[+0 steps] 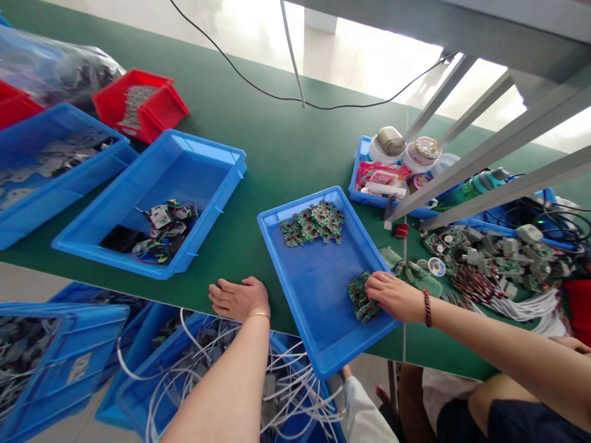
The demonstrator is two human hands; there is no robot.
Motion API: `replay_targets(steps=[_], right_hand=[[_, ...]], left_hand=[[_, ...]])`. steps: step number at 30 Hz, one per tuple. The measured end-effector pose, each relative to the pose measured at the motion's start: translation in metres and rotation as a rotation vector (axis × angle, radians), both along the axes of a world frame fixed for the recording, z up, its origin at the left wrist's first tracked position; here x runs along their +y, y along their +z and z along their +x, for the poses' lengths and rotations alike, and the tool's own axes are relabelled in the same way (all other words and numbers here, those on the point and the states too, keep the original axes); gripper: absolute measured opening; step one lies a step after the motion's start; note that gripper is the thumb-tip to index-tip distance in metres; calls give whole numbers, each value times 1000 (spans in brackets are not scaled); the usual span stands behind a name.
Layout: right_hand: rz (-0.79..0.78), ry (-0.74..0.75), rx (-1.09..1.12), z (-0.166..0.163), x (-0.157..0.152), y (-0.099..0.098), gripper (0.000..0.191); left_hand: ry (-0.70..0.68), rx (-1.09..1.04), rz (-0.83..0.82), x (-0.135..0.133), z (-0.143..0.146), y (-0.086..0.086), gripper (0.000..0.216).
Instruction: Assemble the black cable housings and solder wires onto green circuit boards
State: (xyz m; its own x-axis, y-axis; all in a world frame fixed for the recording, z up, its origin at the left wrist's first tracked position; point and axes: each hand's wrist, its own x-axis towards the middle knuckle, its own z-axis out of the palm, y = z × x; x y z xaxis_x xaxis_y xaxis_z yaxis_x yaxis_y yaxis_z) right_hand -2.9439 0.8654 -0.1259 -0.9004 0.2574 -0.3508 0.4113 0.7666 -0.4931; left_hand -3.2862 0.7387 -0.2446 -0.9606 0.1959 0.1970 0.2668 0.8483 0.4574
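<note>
My left hand (241, 298) lies palm down at the edge of the green table, a thin band on its wrist. Its fingers are stretched out and it holds nothing. Just right of it sits a blue tray (318, 295), tilted across the table edge. Inside are a heap of small green circuit boards (314, 221) and a smaller group of circuit boards (357, 298). Another person's hand (394, 296), with a dark red beaded bracelet, reaches in from the right and touches the smaller group; its fingertips are partly hidden. My right hand is out of view.
On the left stand a blue bin with wired parts (217, 166), another blue bin (69, 117) and a red bin of small metal pieces (161, 111). Crates with white cables (184, 369) are below. Gloves (422, 280), circuit assemblies (498, 252) and metal bars (498, 129) are right.
</note>
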Motion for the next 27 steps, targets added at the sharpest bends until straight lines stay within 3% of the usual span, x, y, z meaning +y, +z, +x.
replay_targets(steps=[4,8,11,15,17,19,22,25,27], right_hand=[[-153,-94,88,9,-4,20,19],[-219,-337,236,-9,16,27,11],[-212,-501,317,-61,45,12,15],[-155,-587,357,-161,80,-15,31],[-98,-597,367,-199,91,-19,38],[-18,-593,369,-212,96,-14,46],[92,-515,338,-182,91,2,49],[103,-311,200,-119,69,11,33],[104,-194,81,-77,48,8,36]], left_hand=[[5,-11,6,0,1,1,64],[0,-19,4,1,2,3,64],[-3,-20,6,1,1,3,64],[-2,-13,-6,0,-1,3,63],[0,-9,-16,-1,-2,2,62],[1,-6,-22,-2,-2,1,62],[1,-5,-25,-2,-1,0,63],[3,-10,-20,-1,1,0,63],[4,-13,-11,0,2,0,64]])
